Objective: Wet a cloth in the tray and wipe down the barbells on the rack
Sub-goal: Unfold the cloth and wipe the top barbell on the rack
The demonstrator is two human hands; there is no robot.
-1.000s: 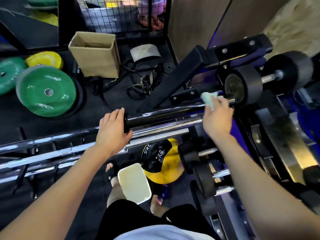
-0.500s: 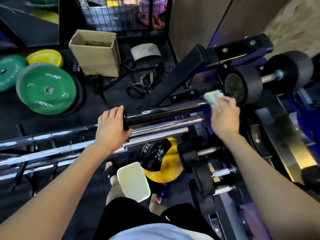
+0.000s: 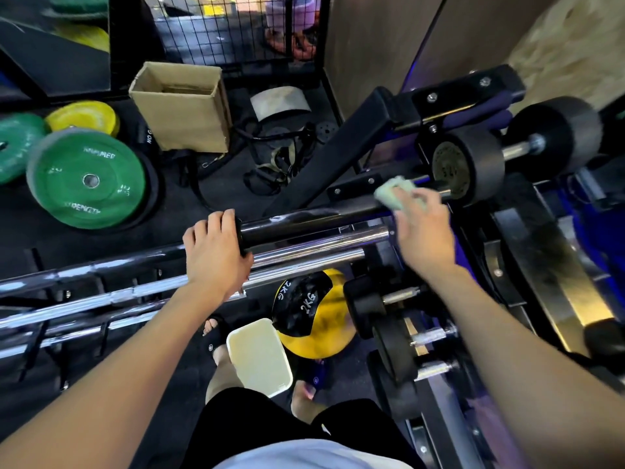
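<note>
Several barbells lie side by side on a low rack; the farthest has a black sleeve [image 3: 304,225], the two nearer ones have chrome sleeves [image 3: 321,243]. My left hand [image 3: 214,253] grips the black barbell just left of its collar. My right hand [image 3: 422,231] holds a pale green cloth [image 3: 394,194] at the right end of the black sleeve. A white tray [image 3: 258,357] sits on the floor between my feet, below the bars.
A yellow and black 2 kg ball [image 3: 313,313] lies beside the tray. Black dumbbells [image 3: 395,336] fill a rack at the right, with a larger one [image 3: 470,164] above. Green plates [image 3: 89,179] and a cardboard box [image 3: 181,106] stand at the back left.
My right hand has slid the cloth rightward along the black sleeve to its end. My left hand keeps its grip in the same place.
</note>
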